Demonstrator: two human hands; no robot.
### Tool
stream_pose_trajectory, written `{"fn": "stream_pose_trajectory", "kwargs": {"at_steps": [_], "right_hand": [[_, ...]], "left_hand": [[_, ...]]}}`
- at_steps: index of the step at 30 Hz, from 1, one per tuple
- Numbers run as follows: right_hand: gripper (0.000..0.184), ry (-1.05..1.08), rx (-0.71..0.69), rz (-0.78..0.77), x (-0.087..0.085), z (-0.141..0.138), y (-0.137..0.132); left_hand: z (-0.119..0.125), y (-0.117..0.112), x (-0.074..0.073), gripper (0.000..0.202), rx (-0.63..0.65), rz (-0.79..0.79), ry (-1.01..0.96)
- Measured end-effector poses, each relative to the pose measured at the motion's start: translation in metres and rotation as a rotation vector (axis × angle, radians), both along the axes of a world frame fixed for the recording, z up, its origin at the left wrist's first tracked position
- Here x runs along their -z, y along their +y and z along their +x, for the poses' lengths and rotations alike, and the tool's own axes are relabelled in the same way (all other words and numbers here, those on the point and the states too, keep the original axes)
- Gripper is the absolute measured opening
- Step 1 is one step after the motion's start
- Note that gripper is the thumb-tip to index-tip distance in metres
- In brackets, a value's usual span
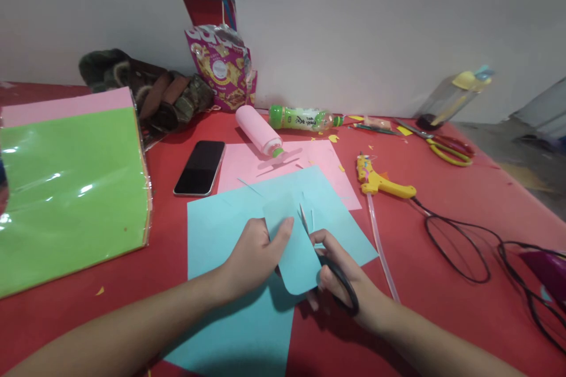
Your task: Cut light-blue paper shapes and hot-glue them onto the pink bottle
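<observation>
My left hand point(259, 250) pinches a small blue piece of paper point(298, 268) with rounded lower corners, thumb on top. Black-handled scissors point(340, 283) are gripped in my right hand point(342, 265), their pointed blades up against the paper's right edge. Whether the blades are fully closed I cannot tell. Beneath both hands lie larger light-blue sheets point(212, 235), with thin blue offcuts near the blade tips. Behind them a pink sheet point(234, 165) carries a pink-wrapped bottle point(259, 129) with a propeller-like strip at its green cap.
At right are a yellow glue gun point(387, 184) with a trailing black cord, yellow-and-red-handled scissors point(451, 150) and a clear cup point(451, 100). A phone point(201, 168) and a plastic pack of coloured paper point(75, 188) lie left. A tea bottle point(305, 119) and a snack bag point(223, 68) line the wall.
</observation>
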State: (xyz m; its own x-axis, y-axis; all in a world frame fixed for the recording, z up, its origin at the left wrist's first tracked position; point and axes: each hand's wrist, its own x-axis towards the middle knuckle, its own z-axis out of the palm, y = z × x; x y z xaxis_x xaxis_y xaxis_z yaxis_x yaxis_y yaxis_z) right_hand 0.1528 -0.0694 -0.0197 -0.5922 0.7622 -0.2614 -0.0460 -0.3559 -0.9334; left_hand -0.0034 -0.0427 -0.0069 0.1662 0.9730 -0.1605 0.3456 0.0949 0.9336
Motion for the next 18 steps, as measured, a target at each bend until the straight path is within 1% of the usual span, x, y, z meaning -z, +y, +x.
{"fn": "stream_pose_trajectory", "kwargs": {"at_steps": [5, 18], "right_hand": [[0.046, 0.008, -0.004, 0.012, 0.0019, -0.0007, 0.0001], [0.043, 0.038, -0.007, 0.009, 0.0078, -0.0008, 0.0012]], "left_hand": [[0.0004, 0.0005, 0.0012, 0.036, 0.004, 0.017, -0.019], [-0.0019, 0.0016, 0.0022, 0.037, 0.018, 0.043, 0.004]]}}
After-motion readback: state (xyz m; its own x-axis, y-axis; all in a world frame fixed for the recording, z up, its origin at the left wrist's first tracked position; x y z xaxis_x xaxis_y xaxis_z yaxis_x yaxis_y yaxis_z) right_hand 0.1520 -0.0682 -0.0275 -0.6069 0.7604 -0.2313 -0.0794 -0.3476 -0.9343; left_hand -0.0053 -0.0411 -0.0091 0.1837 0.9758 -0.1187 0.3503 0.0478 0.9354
